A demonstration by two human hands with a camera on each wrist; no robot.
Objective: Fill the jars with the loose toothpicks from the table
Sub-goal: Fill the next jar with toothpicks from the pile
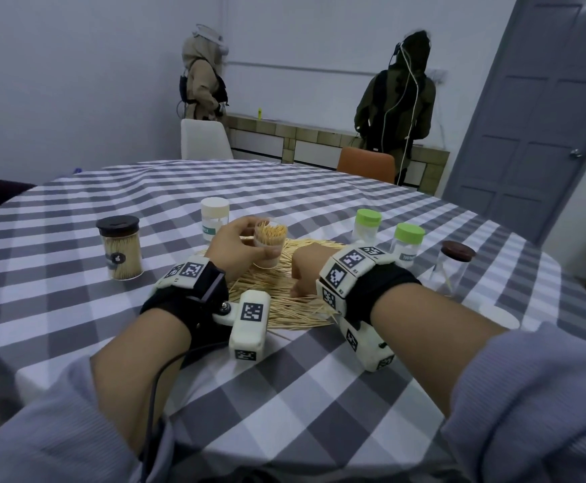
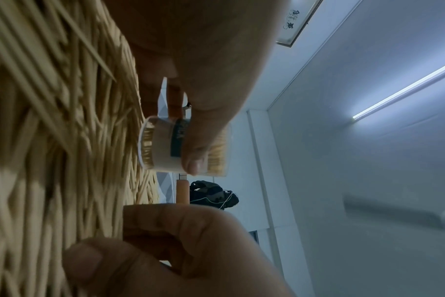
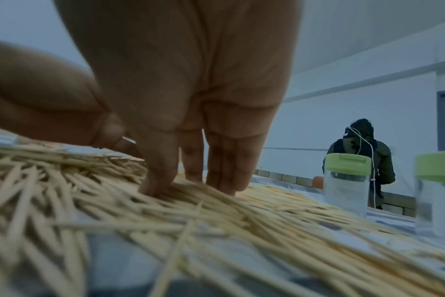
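My left hand (image 1: 246, 240) grips an open clear jar (image 1: 271, 237) packed with upright toothpicks, held just above the far side of the loose toothpick pile (image 1: 284, 298). In the left wrist view the thumb (image 2: 198, 140) lies across the labelled jar (image 2: 163, 148). My right hand (image 1: 303, 273) is knuckles-up on the pile, to the right of the jar. Its straight fingers (image 3: 160, 180) press their tips into the toothpicks (image 3: 216, 221), with the thumb drawn in beside them. I see no toothpicks lifted in it.
A black-lidded jar (image 1: 120, 249) full of toothpicks stands at the left, a white-lidded jar (image 1: 214, 216) behind the hands. Two green-lidded jars (image 1: 368, 226) (image 1: 408, 244) and a brown-lidded jar (image 1: 457, 270) stand at the right. Two people stand at the far counter.
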